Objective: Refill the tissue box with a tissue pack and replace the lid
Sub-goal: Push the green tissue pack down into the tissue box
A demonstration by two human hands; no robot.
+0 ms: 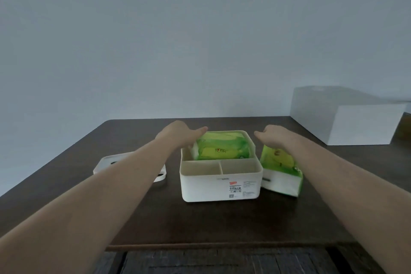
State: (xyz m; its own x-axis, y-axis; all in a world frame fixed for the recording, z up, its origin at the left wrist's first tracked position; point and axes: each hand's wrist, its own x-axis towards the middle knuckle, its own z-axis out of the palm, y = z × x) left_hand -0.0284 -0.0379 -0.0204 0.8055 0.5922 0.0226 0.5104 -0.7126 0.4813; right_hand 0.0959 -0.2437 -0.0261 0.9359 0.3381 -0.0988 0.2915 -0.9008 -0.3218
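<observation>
The white tissue box [220, 187] stands open at the middle of the dark table. A green tissue pack [220, 149] lies slightly tilted in its large rear compartment, while the two small front compartments hold nothing. My left hand [180, 133] grips the pack's left end, thumb on top and fingers down beside it. My right hand [270, 135] hovers just off the box's far right corner with its thumb pointing at the pack, holding nothing. The white lid [104, 162] lies flat to the left of the box, partly hidden by my left forearm.
A second green and white tissue pack [282, 173] stands against the box's right side, under my right wrist. A large white box [347, 118] sits at the back right of the table [222, 222]. A plain wall runs behind.
</observation>
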